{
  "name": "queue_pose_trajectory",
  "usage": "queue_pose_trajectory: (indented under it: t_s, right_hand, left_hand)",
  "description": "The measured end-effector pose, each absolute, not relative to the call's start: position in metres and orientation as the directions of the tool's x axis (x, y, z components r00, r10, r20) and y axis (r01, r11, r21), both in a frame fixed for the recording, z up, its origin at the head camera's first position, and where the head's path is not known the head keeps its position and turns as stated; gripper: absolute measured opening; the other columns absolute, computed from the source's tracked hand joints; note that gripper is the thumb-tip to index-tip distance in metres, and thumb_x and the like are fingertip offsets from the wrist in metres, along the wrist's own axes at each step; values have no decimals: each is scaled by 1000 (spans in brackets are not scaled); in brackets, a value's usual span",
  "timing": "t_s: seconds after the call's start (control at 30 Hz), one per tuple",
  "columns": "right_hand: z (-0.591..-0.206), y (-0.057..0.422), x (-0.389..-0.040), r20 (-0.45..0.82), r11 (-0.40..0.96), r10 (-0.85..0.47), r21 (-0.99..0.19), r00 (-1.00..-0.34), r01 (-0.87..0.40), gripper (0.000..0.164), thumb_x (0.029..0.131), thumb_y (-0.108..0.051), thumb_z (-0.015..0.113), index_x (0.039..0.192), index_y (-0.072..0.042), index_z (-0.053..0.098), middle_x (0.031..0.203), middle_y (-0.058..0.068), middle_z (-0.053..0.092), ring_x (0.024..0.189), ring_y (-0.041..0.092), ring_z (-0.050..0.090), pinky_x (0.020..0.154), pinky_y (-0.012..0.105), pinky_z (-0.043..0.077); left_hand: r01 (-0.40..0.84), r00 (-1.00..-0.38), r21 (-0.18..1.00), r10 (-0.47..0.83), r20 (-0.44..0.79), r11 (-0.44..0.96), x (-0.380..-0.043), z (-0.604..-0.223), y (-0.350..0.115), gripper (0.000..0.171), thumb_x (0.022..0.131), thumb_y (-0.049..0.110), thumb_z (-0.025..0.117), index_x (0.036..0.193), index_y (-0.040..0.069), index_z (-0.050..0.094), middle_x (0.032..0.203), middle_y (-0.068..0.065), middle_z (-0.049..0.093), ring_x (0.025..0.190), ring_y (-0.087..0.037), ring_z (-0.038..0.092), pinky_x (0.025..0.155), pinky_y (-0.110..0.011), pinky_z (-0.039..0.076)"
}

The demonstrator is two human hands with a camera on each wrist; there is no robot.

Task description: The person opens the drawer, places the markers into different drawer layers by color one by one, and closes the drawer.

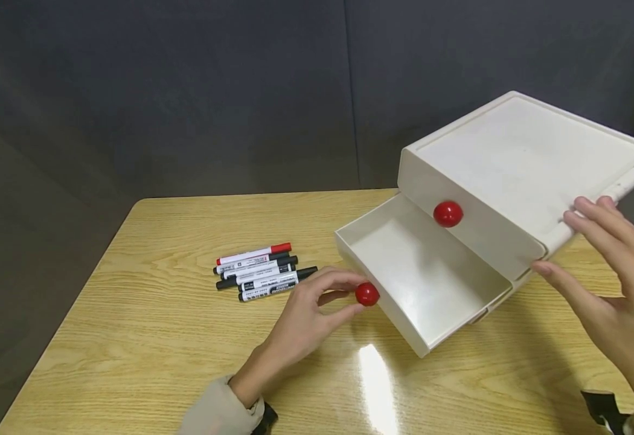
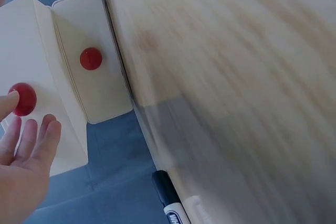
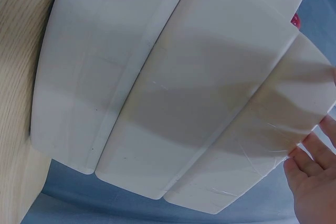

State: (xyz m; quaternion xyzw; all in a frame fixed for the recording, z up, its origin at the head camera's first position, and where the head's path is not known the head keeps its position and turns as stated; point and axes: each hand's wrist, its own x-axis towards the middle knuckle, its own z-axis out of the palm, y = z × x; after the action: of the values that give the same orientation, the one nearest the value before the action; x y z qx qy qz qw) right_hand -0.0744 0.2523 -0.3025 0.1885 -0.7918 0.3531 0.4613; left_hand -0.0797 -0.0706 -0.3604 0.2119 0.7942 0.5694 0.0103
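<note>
A white cabinet of stacked drawers stands at the right of the table, its middle drawer pulled out with a bare inside. My left hand has thumb and fingertips around that drawer's red knob; the left wrist view shows the thumb against the knob. Above, the top drawer is closed, with its own red knob. Another red knob marks the closed bottom drawer in the left wrist view. With fairly straight fingers, my right hand touches the cabinet's near top edge, thumb at its front corner.
Several whiteboard markers lie in a loose row left of the drawer, one with a red cap. The wooden table ends at a dark curtain behind. One marker also shows in the left wrist view.
</note>
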Motion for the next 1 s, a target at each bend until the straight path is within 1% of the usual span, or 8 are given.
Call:
queue_pose_trajectory:
  t_s: [0.07,0.23,0.37,0.6,0.77,0.83,1.0]
  right_hand:
    - [-303,252,-75,863,679,29,-387,-504,-624,81,86,-61,63,110,16,66,128,20,65,135,13,51,118,30,37]
    - [-302,251,-74,865,676,38,-391,-501,-625,81,86,-61,64,110,16,66,128,19,66,135,11,52,118,30,37]
    - [-302,251,-74,868,672,41,-391,-495,-629,80,86,-61,64,109,16,66,127,19,66,134,12,53,118,30,37]
    - [-302,251,-74,868,665,42,-394,-495,-634,80,86,-60,65,109,16,67,128,18,66,134,13,53,117,30,38]
    - [-301,250,-74,874,658,54,-395,-483,-641,80,85,-60,65,108,16,66,128,16,67,134,13,54,117,30,38]
    - [-301,250,-74,875,658,56,-394,-481,-641,80,85,-60,65,108,16,66,128,17,67,134,13,54,117,30,38]
    - [-301,250,-74,873,665,50,-392,-485,-636,80,86,-61,65,109,16,66,128,18,67,134,12,53,117,30,38]
  left_hand:
    - [326,-912,907,342,226,268,-80,-361,-73,37,84,3,77,119,10,68,119,-5,68,108,-22,66,97,-30,56]
    - [326,-916,897,336,221,297,-82,-362,-80,37,84,2,76,120,8,67,121,-8,68,110,-24,66,97,-25,55]
    - [325,-917,893,335,217,311,-84,-363,-86,37,85,3,75,121,6,67,122,-12,68,112,-26,66,99,-25,53]
    - [294,-935,877,303,182,380,-86,-362,-98,35,87,6,75,121,9,68,122,-11,68,112,-23,66,101,-26,52]
    - [296,-939,864,291,184,408,-89,-362,-106,35,87,6,75,121,10,67,122,-12,68,113,-24,66,102,-29,52]
    - [303,-938,859,290,192,412,-90,-362,-109,35,87,5,74,121,9,67,121,-13,68,113,-26,66,101,-30,53]
    - [305,-942,844,270,199,441,-92,-363,-117,34,87,6,74,120,8,67,119,-13,68,112,-27,66,99,-35,55]
